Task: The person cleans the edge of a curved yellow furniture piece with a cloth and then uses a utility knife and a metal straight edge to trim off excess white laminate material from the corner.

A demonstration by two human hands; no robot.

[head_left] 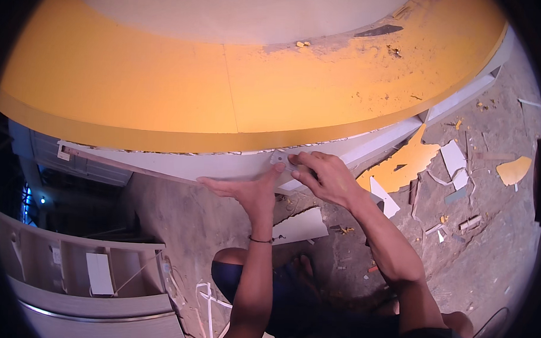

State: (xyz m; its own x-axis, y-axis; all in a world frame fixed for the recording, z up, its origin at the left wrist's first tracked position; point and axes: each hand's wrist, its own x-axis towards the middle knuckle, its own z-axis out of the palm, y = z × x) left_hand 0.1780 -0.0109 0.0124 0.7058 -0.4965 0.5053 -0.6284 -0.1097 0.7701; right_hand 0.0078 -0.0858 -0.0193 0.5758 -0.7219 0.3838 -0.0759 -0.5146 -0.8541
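A large curved yellow countertop (160, 87) spans the upper view, with a ragged edge along its underside. Below that edge runs a white curved panel (223, 166). My right hand (330, 177) is closed, pinching a small grey metal plate (278, 158) with holes against the top of this panel. My left hand (253, 198) is open, its fingers stretched to the left along the panel's lower edge. The left thumb is raised and touches the plate. Part of the plate is hidden by my fingers.
Torn yellow sheets (405, 162), white offcuts (454, 162) and other scraps litter the floor at right. A white board (302, 225) lies below my hands. A compartmented cabinet (93, 306) stands at lower left. Debris (379, 31) lies on the countertop's far right.
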